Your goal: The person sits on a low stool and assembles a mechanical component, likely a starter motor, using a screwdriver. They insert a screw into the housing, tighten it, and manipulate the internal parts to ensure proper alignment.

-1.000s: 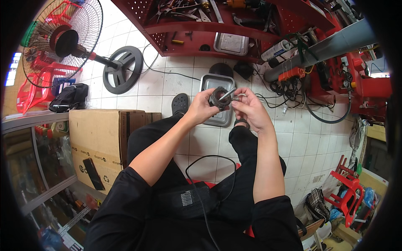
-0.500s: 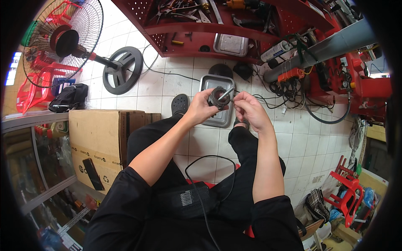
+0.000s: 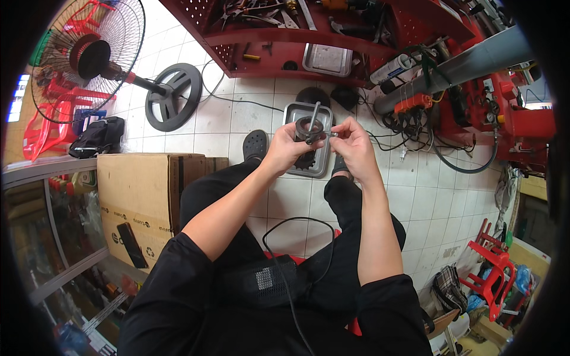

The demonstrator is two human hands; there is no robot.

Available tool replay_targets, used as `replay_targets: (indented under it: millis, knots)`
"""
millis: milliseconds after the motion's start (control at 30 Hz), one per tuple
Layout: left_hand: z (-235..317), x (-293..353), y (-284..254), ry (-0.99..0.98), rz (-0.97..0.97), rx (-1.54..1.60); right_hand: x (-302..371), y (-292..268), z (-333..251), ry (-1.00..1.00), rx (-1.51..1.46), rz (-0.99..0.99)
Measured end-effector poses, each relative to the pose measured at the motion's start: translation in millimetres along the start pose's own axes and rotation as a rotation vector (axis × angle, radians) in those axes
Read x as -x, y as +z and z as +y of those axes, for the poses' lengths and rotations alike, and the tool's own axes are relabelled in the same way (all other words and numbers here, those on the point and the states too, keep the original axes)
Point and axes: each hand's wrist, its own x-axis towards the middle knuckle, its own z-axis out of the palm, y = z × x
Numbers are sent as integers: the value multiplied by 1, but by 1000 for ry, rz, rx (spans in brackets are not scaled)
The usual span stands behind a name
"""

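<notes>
Over a grey metal tray (image 3: 319,173) on the floor, my left hand (image 3: 284,148) grips a dark ring-shaped metal part (image 3: 301,128). A light metal rod (image 3: 314,114) stands out of the ring's opening, pointing away from me. At the ring's right side, my right hand (image 3: 355,147) is closed in a pinch on a small metal pin-like piece (image 3: 333,134). Its exact kind is too small to tell, and I cannot tell whether it touches the ring. Below my left hand, a dark toothed part (image 3: 306,161) lies in the tray, partly hidden.
Beyond the tray stands a red tool cabinet (image 3: 267,40) with hand tools. A standing fan (image 3: 92,58) and a cardboard box (image 3: 136,196) with a phone (image 3: 132,245) are on the left. Cables (image 3: 398,127) and red machinery (image 3: 516,130) lie to the right.
The ring has turned in my left hand, so the rod now points away instead of toward the right. My right hand has moved slightly in toward the ring's side. The toothed part has come into sight.
</notes>
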Motion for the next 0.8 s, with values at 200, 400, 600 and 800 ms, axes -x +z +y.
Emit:
replay_targets:
  millis: [200, 400, 600, 800]
  knots:
    - [-6, -3, -7, 90, -49, -122, 1, 5, -12, 116, -31, 55]
    - [-5, 0, -7, 40, -116, -289, 1, -6, -10, 339, 59, -19]
    - [-1, 0, -4, 38, -26, -303, 2, -2, -6, 173, -16, 0]
    - [-4, -5, -5, 15, -33, -18, -1, 1, 3, -61, 22, 35]
